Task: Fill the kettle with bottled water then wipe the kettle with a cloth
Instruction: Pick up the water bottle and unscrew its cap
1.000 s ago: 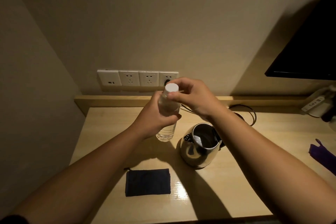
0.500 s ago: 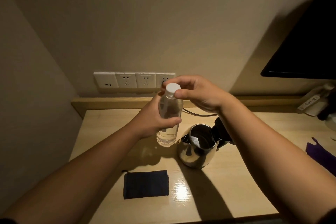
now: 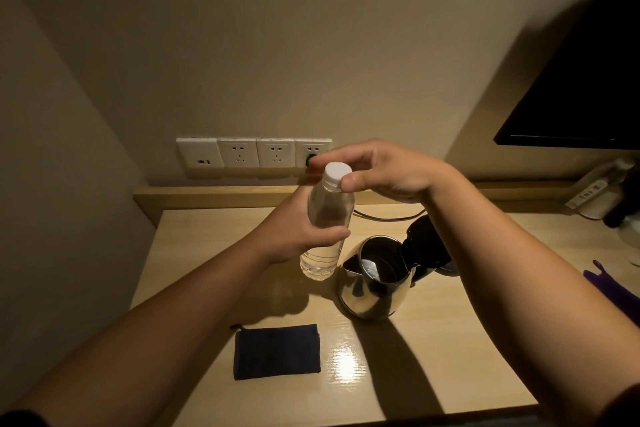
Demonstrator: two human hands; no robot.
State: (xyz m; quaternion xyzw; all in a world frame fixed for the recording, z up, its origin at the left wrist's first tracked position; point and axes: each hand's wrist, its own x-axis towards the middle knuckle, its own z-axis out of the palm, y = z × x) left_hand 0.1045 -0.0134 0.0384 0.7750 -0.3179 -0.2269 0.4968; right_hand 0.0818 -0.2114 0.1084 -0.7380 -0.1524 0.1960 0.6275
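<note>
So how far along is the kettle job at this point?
Early. Done: the kettle stands with its lid open. In hand: the left hand grips the water bottle, the right hand pinches its white cap, which is on. Left: pouring, then wiping with the dark cloth lying untouched.

A: What is mounted on the wall?
B: A row of white sockets (image 3: 254, 157) above the wooden desk (image 3: 450, 340); a dark screen (image 3: 585, 80) hangs upper right.

A: And at the right edge?
B: A white power strip (image 3: 587, 196) and a purple item (image 3: 613, 288), partly cut off.
</note>
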